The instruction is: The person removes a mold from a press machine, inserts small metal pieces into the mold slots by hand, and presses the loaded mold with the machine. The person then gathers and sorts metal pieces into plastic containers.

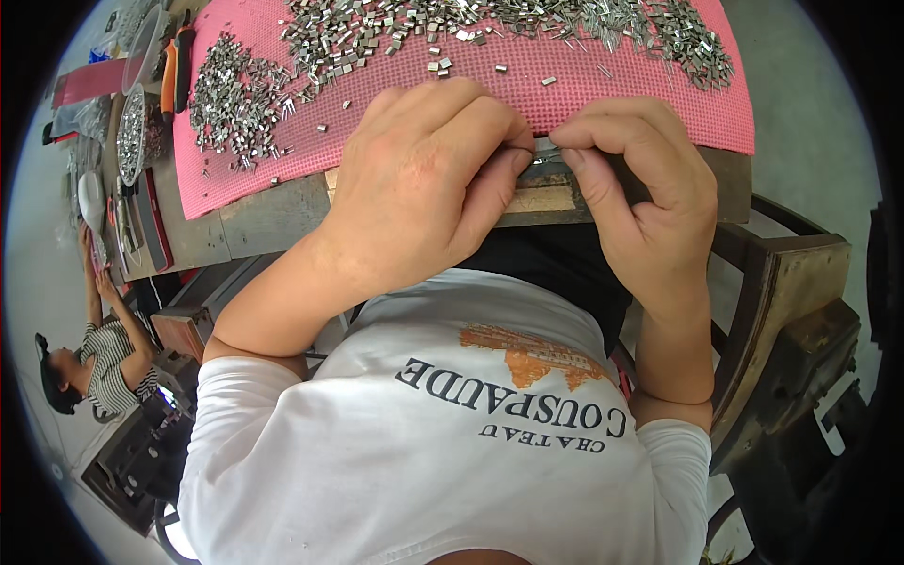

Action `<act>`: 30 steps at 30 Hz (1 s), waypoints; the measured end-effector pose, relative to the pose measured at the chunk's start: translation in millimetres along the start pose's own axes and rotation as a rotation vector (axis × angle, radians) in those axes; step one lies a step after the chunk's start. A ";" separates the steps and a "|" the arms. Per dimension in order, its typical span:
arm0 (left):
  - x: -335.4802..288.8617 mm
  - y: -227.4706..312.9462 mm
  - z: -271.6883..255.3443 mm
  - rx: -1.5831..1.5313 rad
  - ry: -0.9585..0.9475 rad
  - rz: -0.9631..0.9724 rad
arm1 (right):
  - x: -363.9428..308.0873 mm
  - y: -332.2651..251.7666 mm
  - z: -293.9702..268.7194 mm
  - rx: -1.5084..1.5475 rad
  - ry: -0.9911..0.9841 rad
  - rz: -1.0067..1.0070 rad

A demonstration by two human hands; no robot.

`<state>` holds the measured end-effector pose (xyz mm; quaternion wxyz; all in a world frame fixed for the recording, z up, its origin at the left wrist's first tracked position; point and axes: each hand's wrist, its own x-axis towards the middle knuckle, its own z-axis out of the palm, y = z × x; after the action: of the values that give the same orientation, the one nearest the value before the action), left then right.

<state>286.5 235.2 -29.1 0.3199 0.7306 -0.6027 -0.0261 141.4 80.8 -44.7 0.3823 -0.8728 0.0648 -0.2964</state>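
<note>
Metal piece [546, 153], seemingly, pinched by left hand [419, 174] and right hand [659, 174].

The person's left hand [428, 179] and right hand [654, 174] hold a small, partly hidden metal piece [546, 155] between pinched fingertips, just over the near edge of a pink mat [720, 118]. Loose metal parts [226, 99] lie heaped on it. Left of the mat rests an orange-handled tool [169, 77]; farther left, 1 co-worker [115, 372] wears stripes.
</note>
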 end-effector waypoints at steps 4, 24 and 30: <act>-1.8 0.9 0.7 0.044 0.026 0.016 | -1.4 -1.0 1.7 0.048 0.005 0.040; -5.2 7.8 -1.8 0.072 0.072 0.011 | -2.8 -3.2 4.8 0.008 -0.002 0.033; -6.9 8.0 1.4 -0.058 0.082 -0.118 | -0.1 -6.4 4.7 -0.030 -0.021 0.041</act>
<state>277.2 240.2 -28.6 0.3631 0.7558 -0.5439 -0.0324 143.3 88.3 -42.7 0.3761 -0.8800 0.0830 -0.2781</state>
